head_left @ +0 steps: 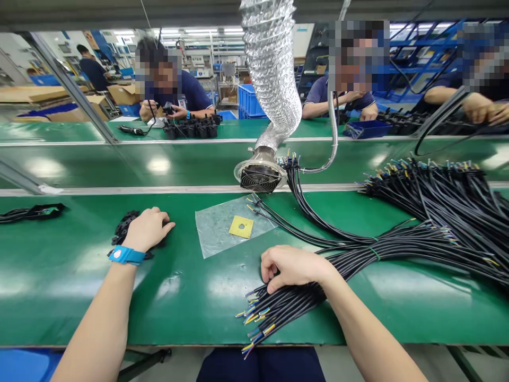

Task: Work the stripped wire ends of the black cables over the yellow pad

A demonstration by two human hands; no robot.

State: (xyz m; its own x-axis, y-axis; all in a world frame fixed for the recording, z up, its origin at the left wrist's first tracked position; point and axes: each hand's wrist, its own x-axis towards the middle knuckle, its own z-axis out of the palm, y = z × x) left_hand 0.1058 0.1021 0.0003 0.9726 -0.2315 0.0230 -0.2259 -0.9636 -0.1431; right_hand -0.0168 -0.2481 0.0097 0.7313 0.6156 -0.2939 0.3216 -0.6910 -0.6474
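The left grip (148, 229), with a blue wristband (128, 255) below it, lies over a small pile of black parts (122, 227) on the green tabletop (178, 313); its fingertips are partly hidden, so I cannot tell whether it grasps one. The right grip (295, 267) rests, fingers curled, on a bundle of black cables (292, 302) near their stripped, coloured wire ends, which point toward the tabletop's near edge; whether it is closed on any cable I cannot tell. Between the two, slightly farther back, a yellow square (245, 234) with a round hole lies on a clear plastic sheet (212, 233). Behind that sits a round fan (260, 180) under a silver duct (272, 63). A larger heap of cables (445, 196) lies at the right, and co-workers sit across the tabletop
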